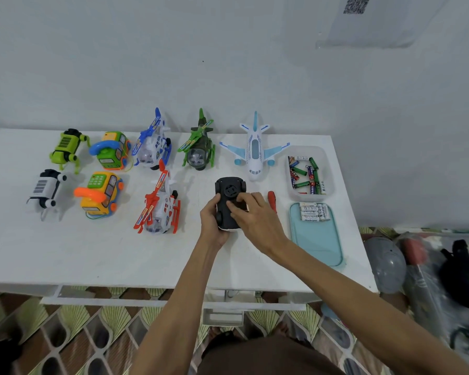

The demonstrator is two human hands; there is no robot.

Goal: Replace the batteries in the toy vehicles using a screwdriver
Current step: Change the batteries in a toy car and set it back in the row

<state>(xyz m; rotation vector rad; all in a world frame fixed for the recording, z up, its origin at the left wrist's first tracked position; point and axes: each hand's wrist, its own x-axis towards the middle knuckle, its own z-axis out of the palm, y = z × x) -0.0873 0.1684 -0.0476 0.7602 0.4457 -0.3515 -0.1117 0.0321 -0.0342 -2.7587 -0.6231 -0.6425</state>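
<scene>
A toy car (pixel 226 194) lies upside down on the white table (pixel 92 253), its black underside and wheels facing up. My left hand (pixel 213 221) grips its near left side. My right hand (pixel 251 215) rests over the underside, fingertips pressing on the black bottom near its middle. A red-handled screwdriver (pixel 271 199) lies on the table just right of my right hand, partly hidden by it. White new batteries (pixel 314 211) sit at the far end of a light blue tray (pixel 318 244). A clear tub (pixel 324 169) holds several mixed batteries.
A white and blue airplane (pixel 255 148) stands just behind the car. Red (pixel 160 204), blue (pixel 153 143) and green (pixel 199 147) helicopters, two phone buses (pixel 103 194) and two robot dogs (pixel 46 189) fill the left half. Bags and a grey helmet (pixel 387 263) lie off the right edge.
</scene>
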